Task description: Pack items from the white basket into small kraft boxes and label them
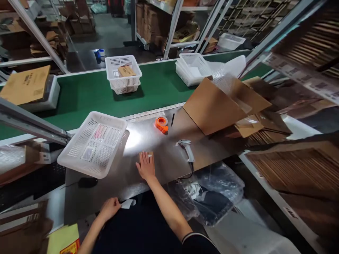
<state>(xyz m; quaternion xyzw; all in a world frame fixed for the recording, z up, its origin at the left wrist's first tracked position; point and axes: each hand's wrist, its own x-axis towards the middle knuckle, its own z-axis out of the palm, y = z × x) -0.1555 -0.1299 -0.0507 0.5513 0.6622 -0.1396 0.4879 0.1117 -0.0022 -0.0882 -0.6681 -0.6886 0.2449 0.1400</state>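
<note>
My right hand (145, 166) lies flat, fingers together and stretched out, on a small brown cardboard box (150, 155) on the steel worktable (159, 141). At the table's near edge, my left hand (109, 208) is closed in a pinch on a small white slip of paper (129, 203). A grey handheld barcode scanner (186, 149) lies to the right of the box. Beyond it sits an orange tape dispenser (161, 124), with a black pen (172, 119) beside it.
An empty white perforated basket (94, 143) sits tilted at the table's left. Flat cardboard boxes (214, 106) pile up at the right. On the green conveyor (87, 93) are white baskets (123, 74) (192, 68). Bubble wrap bags (212, 192) hang below the table.
</note>
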